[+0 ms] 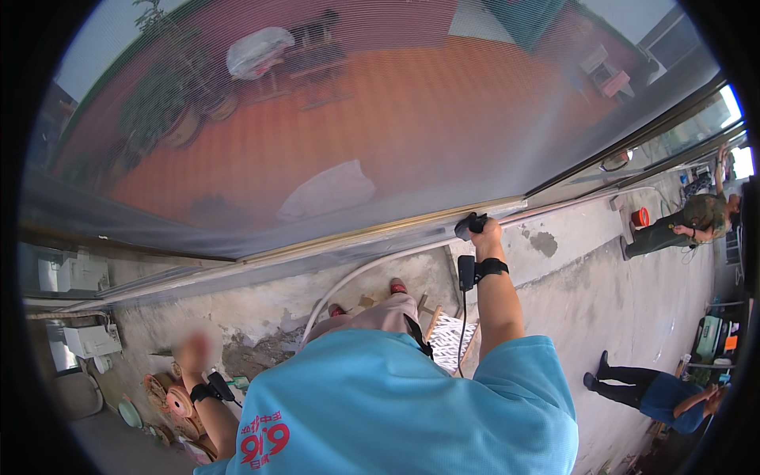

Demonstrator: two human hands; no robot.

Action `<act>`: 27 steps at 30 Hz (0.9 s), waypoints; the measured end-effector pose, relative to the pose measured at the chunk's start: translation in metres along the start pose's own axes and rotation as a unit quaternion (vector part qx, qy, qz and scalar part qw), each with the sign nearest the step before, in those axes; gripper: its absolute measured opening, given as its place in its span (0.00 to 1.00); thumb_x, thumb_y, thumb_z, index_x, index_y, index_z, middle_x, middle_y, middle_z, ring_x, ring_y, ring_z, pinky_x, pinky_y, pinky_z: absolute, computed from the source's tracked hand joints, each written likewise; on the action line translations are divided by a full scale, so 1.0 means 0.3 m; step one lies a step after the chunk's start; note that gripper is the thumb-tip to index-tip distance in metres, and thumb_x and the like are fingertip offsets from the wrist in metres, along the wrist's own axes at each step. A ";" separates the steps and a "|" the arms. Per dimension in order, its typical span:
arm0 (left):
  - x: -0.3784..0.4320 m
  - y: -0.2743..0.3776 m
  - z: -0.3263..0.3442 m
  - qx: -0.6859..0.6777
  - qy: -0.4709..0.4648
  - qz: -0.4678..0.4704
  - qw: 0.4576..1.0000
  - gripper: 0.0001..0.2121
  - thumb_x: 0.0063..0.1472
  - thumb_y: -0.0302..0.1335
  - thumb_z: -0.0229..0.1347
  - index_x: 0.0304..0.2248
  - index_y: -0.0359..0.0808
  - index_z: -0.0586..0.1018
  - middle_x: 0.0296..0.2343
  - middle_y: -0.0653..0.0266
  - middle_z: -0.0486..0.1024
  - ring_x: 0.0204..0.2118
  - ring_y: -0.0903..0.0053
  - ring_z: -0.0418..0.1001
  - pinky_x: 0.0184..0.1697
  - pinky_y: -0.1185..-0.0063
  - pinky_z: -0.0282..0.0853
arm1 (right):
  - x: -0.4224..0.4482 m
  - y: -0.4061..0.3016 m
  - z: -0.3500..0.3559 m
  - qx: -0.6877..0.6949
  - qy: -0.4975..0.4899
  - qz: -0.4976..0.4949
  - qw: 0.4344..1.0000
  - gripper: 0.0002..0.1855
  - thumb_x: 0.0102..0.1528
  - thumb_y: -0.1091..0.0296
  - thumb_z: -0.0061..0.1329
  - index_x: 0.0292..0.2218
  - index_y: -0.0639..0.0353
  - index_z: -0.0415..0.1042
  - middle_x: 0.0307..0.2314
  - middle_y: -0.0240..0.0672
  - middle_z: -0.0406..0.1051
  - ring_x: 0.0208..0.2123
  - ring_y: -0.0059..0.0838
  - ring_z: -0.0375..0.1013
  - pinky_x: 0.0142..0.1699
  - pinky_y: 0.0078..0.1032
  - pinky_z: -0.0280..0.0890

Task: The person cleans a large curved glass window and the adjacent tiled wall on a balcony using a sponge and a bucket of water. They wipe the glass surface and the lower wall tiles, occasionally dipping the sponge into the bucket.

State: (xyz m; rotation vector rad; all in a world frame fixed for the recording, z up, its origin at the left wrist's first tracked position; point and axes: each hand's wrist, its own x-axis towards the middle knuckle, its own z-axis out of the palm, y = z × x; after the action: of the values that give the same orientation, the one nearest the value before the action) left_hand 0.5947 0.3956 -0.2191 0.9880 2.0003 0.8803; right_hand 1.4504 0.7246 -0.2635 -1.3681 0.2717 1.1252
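My right hand (488, 233) grips a small black object (471, 225), perhaps a cloth or a hand tool, at the lower rail of the window frame (380, 233). Its exact kind cannot be made out. Above the rail spreads a large mesh-like window panel (415, 136). My left hand (198, 350) hangs out to the left, away from the window. A blur covers it, so its fingers and anything in them are hidden. A black strapped device sits on each of my wrists.
A pale hose (362, 268) curves along the wall base near my feet. A folding stool with a white woven seat (452, 341) stands close by my right side. Baskets (160, 392) lie at left. Two people (671, 225) are at right, near a red bucket (640, 217).
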 end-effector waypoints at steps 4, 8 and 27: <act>-0.142 0.310 0.240 -0.177 0.006 -0.260 0.949 0.15 0.63 0.38 0.47 0.44 0.37 0.74 0.33 0.67 0.77 0.30 0.79 0.74 0.33 0.78 0.69 | 0.196 -0.216 -0.101 0.050 0.018 -0.097 0.994 0.11 0.48 0.77 0.38 0.36 0.68 0.63 0.31 0.43 0.66 0.29 0.42 0.70 0.34 0.41 0.69; -0.316 0.225 0.343 -0.209 0.069 -0.232 0.947 0.15 0.63 0.37 0.47 0.43 0.36 0.74 0.31 0.67 0.77 0.28 0.80 0.74 0.32 0.79 0.70 | 0.222 -0.284 -0.116 -0.001 0.031 -0.097 0.995 0.08 0.46 0.78 0.37 0.31 0.65 0.65 0.27 0.39 0.66 0.26 0.39 0.69 0.31 0.38 0.69; -0.735 0.386 0.494 -0.246 0.125 -0.301 0.913 0.15 0.61 0.39 0.49 0.42 0.40 0.73 0.35 0.66 0.76 0.34 0.79 0.74 0.38 0.79 0.68 | 0.273 0.423 -0.084 -0.192 -0.243 0.167 0.936 0.12 0.57 0.72 0.33 0.33 0.64 0.70 0.30 0.41 0.72 0.33 0.40 0.71 0.43 0.42 0.67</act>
State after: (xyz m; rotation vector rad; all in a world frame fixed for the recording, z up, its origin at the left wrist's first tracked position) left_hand 0.8548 0.3012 -0.1332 -0.0383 1.9603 1.1018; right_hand 1.4060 0.7171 -0.4098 -1.3522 -0.0888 1.8340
